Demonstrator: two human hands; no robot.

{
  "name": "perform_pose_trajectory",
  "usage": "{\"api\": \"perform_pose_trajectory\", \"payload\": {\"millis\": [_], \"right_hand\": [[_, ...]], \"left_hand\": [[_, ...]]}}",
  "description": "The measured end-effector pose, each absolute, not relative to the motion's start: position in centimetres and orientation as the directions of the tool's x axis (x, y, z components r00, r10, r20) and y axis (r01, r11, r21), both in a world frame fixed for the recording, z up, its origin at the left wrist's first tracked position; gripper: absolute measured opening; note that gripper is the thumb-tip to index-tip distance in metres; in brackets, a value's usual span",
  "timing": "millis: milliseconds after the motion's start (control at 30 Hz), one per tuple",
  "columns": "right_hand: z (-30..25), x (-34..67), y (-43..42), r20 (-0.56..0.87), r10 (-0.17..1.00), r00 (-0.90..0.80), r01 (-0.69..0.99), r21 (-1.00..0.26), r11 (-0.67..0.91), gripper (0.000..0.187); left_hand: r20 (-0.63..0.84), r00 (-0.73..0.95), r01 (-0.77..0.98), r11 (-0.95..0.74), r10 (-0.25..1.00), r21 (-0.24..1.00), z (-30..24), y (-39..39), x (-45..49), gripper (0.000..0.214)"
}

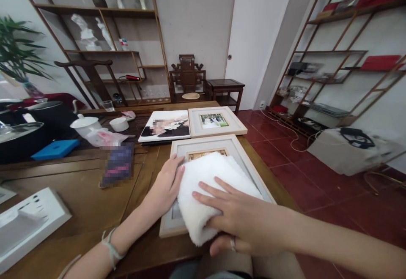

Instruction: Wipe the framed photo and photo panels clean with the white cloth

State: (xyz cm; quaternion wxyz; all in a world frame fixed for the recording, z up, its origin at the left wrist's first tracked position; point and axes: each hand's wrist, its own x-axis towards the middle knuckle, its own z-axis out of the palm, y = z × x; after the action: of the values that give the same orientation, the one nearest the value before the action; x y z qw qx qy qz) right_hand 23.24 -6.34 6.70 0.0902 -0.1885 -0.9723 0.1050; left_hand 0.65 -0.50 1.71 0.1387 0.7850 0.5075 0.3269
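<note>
A light-wood picture frame [164, 229] lies flat near the table's front edge, with a patterned picture partly showing. Over much of it is spread a fluffy white cloth [218, 169], one near corner folded up and hanging past the frame's near edge. My right hand [236, 211] presses on this cloth from the right, some fingers stretched over it and the others curled at its fold. Against the frame's left side rests my left hand [168, 181], its fingers extended and touching the frame and the cloth's edge.
Behind lie another framed photo [244, 130] and a photo panel [165, 124]. To the left are a dark pouch [117, 165], a blue box [55, 149], white cups [119, 124], a black pot [19, 137] and a white box [34, 224]. Red tiled floor [285, 156] borders the table's right edge.
</note>
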Motion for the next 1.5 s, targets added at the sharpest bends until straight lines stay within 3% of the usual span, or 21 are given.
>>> {"api": "perform_pose_trajectory", "payload": {"millis": [67, 167, 233, 333, 433, 533, 633, 867, 1000, 1200, 1367, 1500], "right_hand": [[6.8, 24.2, -6.4, 0.297, 0.452, -0.841, 0.341, -0.356, 0.870, 0.030], [7.1, 25.5, -4.2, 0.479, 0.684, -0.551, 0.492, -0.476, 0.729, 0.024], [7.4, 26.2, -1.9, 0.404, 0.845, -0.350, 0.670, -0.523, 0.527, 0.024], [7.7, 26.9, 0.4, 0.150, 0.949, -0.279, 0.771, -0.554, 0.314, 0.027], [7.6, 27.4, 0.2, -0.048, 0.948, -0.314, 0.796, -0.558, 0.235, 0.032], [7.2, 27.6, -1.3, -0.111, 0.950, -0.293, 0.840, -0.503, 0.200, 0.042], [6.8, 27.3, -2.3, -0.096, 0.946, -0.309, 0.811, -0.546, 0.209, 0.045], [7.2, 27.3, -4.9, 0.131, 0.970, -0.207, 0.563, -0.794, 0.228, 0.025], [6.8, 28.4, -6.2, 0.063, 0.986, -0.153, 0.547, -0.826, 0.137, 0.015], [4.9, 28.4, -5.0, 0.009, 0.997, -0.073, 0.461, -0.887, 0.042, 0.029], [4.7, 27.6, -2.7, -0.006, 0.995, -0.102, 0.425, -0.905, 0.038, 0.029], [5.0, 27.2, -1.7, -0.030, 0.995, -0.092, 0.272, -0.962, -0.004, 0.024]], "left_hand": [[0.353, 0.308, 0.715, -0.460, 0.884, 0.526, 1.9, -0.6, 0.6, 0.037], [0.324, 0.343, 0.727, -0.468, 0.882, 0.503, 2.3, -0.7, 0.6, 0.035], [0.308, 0.350, 0.738, -0.463, 0.885, 0.491, 2.4, -0.7, 0.6, 0.035], [0.299, 0.347, 0.747, -0.455, 0.889, 0.484, 2.3, -0.7, 0.5, 0.035], [0.294, 0.343, 0.754, -0.448, 0.892, 0.480, 2.1, -0.6, 0.5, 0.035], [0.286, 0.339, 0.765, -0.439, 0.896, 0.471, 2.0, -0.6, 0.6, 0.037], [0.291, 0.336, 0.767, -0.440, 0.896, 0.467, 2.0, -0.6, 0.6, 0.038], [0.291, 0.339, 0.762, -0.443, 0.895, 0.473, 2.2, -0.7, 0.6, 0.035], [0.301, 0.358, 0.755, -0.464, 0.884, 0.463, 2.2, -0.7, 0.7, 0.031], [0.322, 0.399, 0.735, -0.510, 0.858, 0.448, 2.4, -0.8, 0.8, 0.030], [0.316, 0.411, 0.736, -0.516, 0.855, 0.438, 2.3, -0.8, 0.8, 0.034], [0.312, 0.394, 0.756, -0.498, 0.864, 0.424, 2.3, -0.8, 0.7, 0.032]]}}
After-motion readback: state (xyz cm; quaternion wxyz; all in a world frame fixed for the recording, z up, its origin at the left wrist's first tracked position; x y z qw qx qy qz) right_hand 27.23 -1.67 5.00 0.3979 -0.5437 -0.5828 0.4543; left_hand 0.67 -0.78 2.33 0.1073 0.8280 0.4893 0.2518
